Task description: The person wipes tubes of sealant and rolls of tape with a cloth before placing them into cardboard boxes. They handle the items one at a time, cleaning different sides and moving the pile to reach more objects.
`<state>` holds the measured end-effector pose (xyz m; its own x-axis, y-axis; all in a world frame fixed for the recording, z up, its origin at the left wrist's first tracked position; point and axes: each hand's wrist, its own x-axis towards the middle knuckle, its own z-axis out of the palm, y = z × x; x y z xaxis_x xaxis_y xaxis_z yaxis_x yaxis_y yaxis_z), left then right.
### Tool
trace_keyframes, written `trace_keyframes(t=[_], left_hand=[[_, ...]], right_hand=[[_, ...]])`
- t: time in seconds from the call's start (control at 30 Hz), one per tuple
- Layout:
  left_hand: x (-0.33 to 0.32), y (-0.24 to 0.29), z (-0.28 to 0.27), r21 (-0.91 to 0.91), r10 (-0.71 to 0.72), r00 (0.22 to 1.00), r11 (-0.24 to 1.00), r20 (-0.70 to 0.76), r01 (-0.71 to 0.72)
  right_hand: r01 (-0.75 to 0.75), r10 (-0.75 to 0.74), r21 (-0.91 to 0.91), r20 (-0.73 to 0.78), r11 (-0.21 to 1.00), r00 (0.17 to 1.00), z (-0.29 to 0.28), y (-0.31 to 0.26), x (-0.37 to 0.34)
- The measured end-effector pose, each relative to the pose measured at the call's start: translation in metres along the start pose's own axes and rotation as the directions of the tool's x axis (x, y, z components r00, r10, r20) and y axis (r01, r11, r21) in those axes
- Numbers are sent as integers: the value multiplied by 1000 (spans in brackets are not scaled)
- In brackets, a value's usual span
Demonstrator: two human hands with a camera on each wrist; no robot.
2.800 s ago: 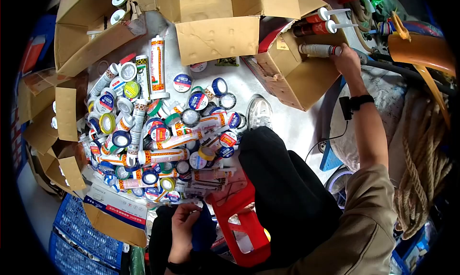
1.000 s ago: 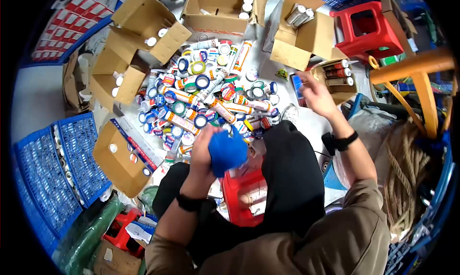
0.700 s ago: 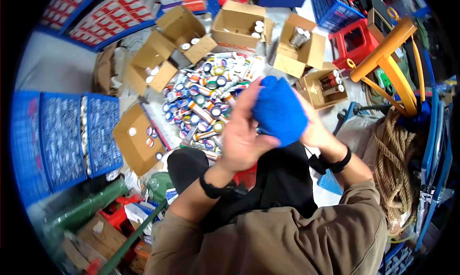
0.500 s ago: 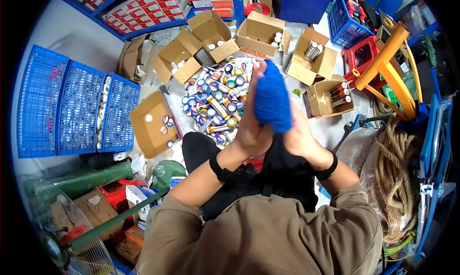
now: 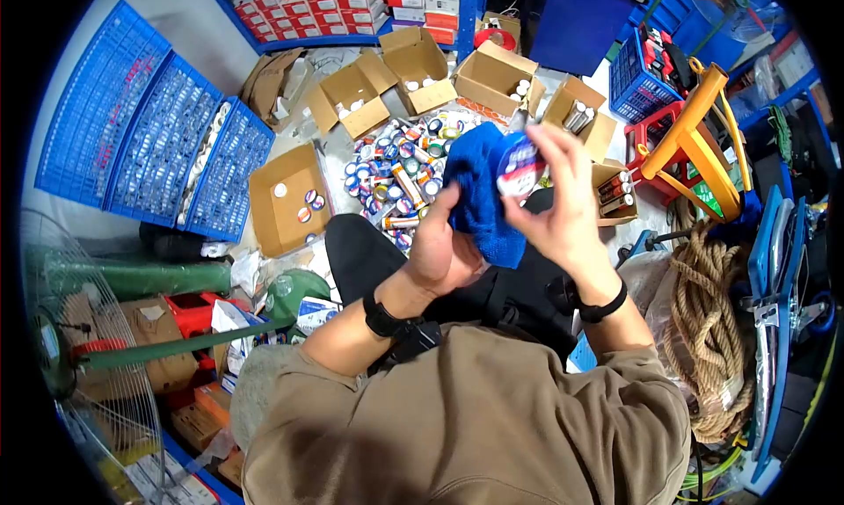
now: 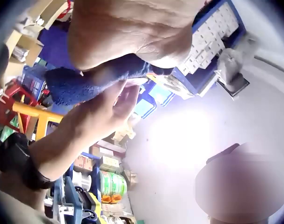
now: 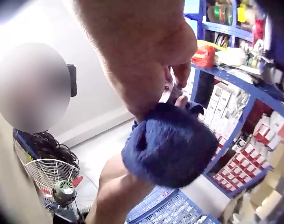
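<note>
Right hand's (image 5: pixel 563 208) grip spread across a red, white and blue tape roll (image 5: pixel 520 167), pinching its rim, left hand (image 5: pixel 437 254) gripping a blue terry cloth (image 5: pixel 482 219) just beside the roll, heap of tapes and sealant tubes (image 5: pixel 407 185) beyond, cardboard boxes (image 5: pixel 283 219) bordering it.

Beneath everything we see a pale floor (image 5: pixel 552 85), and directly on it lie a heap (image 5: pixel 378 171) of tape rolls (image 5: pixel 432 188) and printed tubes (image 5: pixel 407 184), open cardboard boxes (image 5: pixel 286 215) around it, a blue crate (image 5: pixel 640 96) and a red stool (image 5: pixel 659 118).
</note>
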<state>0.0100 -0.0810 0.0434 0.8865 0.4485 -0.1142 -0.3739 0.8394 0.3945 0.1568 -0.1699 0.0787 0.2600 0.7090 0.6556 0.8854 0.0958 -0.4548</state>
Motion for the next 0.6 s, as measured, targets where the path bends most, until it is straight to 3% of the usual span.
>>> trace_keyframes(t=[0.07, 0.13, 0.17, 0.23, 0.3, 0.33, 0.37, 0.43, 0.5, 0.57, 0.6], left_hand=[[-12, 12, -5, 80, 59, 995, 995, 81, -66], [-21, 25, -4, 275, 259, 964, 924, 57, -265], [-26, 34, 1, 370, 358, 933, 864, 26, -342], [-29, 49, 3, 542, 525, 849, 696, 62, -471], [-34, 58, 12, 614, 682, 711, 492, 169, -618], [-35, 60, 16, 620, 730, 665, 452, 156, -642], [-37, 64, 12, 618, 731, 664, 451, 158, -644], [-43, 72, 2, 669, 610, 777, 513, 158, -538], [-46, 70, 2, 623, 608, 786, 574, 109, -531], [-51, 70, -1, 572, 497, 860, 674, 116, -467], [-50, 67, -2, 597, 491, 861, 653, 135, -466]], right_hand=[[-18, 18, -33, -17, 999, 1000, -1, -2, 3], [35, -35, -73, 11, 997, 999, -14, -11, 10], [145, -144, -126, 22, 981, 989, -22, -14, 15], [127, -125, -54, 51, 990, 991, -30, -20, 20], [218, -215, -114, 33, 969, 976, -41, -24, 26], [193, -190, -71, 46, 979, 981, -46, -25, 27], [167, -165, -30, 59, 986, 985, -49, -25, 28], [128, -128, -9, 67, 992, 990, -53, -27, 23], [166, -167, 21, 133, 986, 977, -54, -26, 22], [179, -178, 12, 173, 984, 969, -51, -25, 19], [168, -169, 23, 187, 986, 968, -49, -24, 17]])
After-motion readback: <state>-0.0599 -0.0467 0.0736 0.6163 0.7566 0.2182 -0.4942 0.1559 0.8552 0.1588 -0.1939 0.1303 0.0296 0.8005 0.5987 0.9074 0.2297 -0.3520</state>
